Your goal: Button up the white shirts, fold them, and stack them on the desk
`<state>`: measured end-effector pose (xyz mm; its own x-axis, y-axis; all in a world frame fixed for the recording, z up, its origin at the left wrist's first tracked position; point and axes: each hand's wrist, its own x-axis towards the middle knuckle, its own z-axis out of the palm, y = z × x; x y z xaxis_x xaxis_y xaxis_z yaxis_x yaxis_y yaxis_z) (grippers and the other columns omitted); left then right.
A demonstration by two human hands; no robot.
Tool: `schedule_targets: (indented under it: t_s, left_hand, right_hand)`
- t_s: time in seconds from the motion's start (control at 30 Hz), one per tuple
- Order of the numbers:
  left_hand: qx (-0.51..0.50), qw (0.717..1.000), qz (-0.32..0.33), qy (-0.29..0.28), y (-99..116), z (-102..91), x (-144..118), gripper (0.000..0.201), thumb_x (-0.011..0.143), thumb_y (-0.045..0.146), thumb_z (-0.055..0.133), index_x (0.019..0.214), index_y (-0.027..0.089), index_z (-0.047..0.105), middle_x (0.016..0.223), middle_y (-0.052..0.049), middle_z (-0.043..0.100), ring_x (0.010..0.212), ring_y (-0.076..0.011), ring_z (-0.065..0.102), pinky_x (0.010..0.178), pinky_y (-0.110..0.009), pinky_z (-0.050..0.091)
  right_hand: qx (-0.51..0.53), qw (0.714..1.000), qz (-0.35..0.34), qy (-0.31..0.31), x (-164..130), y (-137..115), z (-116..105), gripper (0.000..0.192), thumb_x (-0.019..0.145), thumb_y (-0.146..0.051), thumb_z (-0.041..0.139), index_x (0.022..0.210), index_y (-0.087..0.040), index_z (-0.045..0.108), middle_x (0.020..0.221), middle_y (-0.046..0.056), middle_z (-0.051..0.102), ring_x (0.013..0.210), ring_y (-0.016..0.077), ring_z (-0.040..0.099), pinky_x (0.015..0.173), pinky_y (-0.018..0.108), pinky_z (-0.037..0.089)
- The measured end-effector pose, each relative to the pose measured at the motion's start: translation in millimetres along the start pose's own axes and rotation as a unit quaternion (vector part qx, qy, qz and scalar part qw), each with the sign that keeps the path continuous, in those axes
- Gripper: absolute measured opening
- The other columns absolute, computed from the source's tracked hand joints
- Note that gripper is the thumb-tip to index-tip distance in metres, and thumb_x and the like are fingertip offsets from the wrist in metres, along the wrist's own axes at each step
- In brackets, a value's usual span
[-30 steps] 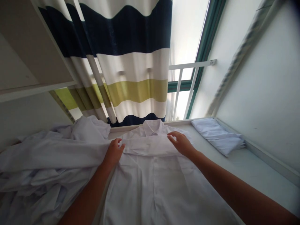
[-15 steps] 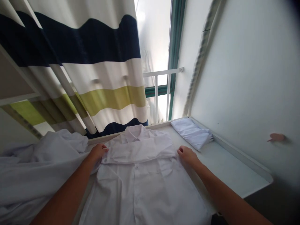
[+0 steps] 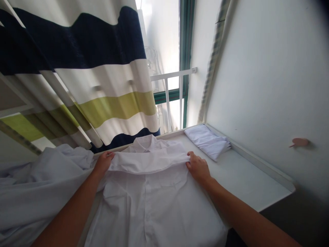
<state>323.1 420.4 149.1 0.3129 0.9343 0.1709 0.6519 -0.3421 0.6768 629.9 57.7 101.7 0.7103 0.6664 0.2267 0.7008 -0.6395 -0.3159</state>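
Observation:
A white button-up shirt (image 3: 164,206) lies front up with its collar at the far end. One sleeve (image 3: 146,162) is laid straight across the chest below the collar. At its left end, my left hand (image 3: 104,163) pinches the cuff between thumb and fingers. My right hand (image 3: 198,167) grips the sleeve near the shirt's right side, thumb and fingertips closed on the cloth. Between the two hands the sleeve sags slightly. Part of the shirt's far shoulder area is covered by the sleeve.
To the right lies a folded white garment (image 3: 207,141) on the white tabletop (image 3: 254,183), which has a raised rim along the wall. A heap of white cloth (image 3: 46,185) is at the left. Behind hang a striped curtain (image 3: 113,79) and a white railing (image 3: 174,74).
My right hand has moved left and taken hold of the sleeve. The sleeve now looks pulled straighter and a little raised, and the view has shifted slightly.

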Motion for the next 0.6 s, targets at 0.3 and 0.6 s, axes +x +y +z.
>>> schedule_targets:
  t_s: [0.3, 0.6]
  left_hand:
    - [0.077, 0.997, 0.011, -0.030, -8.7, 15.0, -13.9, 0.028, 0.087, 0.039, 0.048, 0.098, 0.017, 0.060, 0.088, -0.008, 0.070, 0.077, -0.0223, 0.065, 0.066, -0.029, 0.047]
    - [0.209, 0.975, 0.036, -0.069, -5.9, 24.8, -17.5, 0.020, 0.086, 0.036, 0.053, 0.096, 0.020, 0.060, 0.088, -0.008, 0.070, 0.086, -0.0271, 0.066, 0.076, -0.033, 0.047]
  right_hand:
    - [-0.037, 0.999, 0.004, -0.024, 14.2, 27.2, 5.3, 0.029, 0.093, -0.034, 0.052, 0.119, -0.020, 0.050, 0.100, 0.010, 0.069, 0.100, 0.0281, 0.060, 0.085, 0.038, 0.033]
    - [-0.056, 0.989, -0.122, -0.058, 14.5, 61.2, 8.2, 0.052, 0.094, -0.029, 0.045, 0.146, -0.024, 0.044, 0.142, 0.012, 0.054, 0.128, 0.0296, 0.047, 0.105, 0.044, 0.031]
